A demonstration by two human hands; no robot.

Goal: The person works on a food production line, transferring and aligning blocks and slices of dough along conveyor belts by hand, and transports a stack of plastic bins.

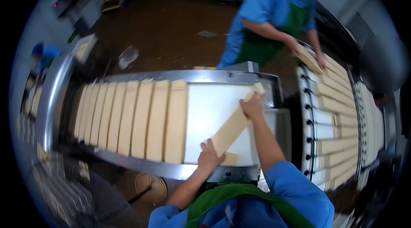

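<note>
A long, flat, pale-yellow slab (232,130) lies diagonally over the white conveyor belt (207,104), held at both ends. My left hand (209,158) is closed on its near end, by the belt's front edge. On its far end, toward the back right, my right hand (253,105) is closed too. A short pale piece (231,159) shows beside my left hand; whether it is separate I cannot tell. To the left, a row of several similar slabs (156,119) lies crosswise on the belt, side by side.
Metal rails (154,75) border the belt. At the right, a second conveyor (323,129) carries several pale slabs, and a co-worker (274,18) in blue with a green apron handles one there. Another person (45,56) is at the far left. A round stool (150,187) stands below the belt.
</note>
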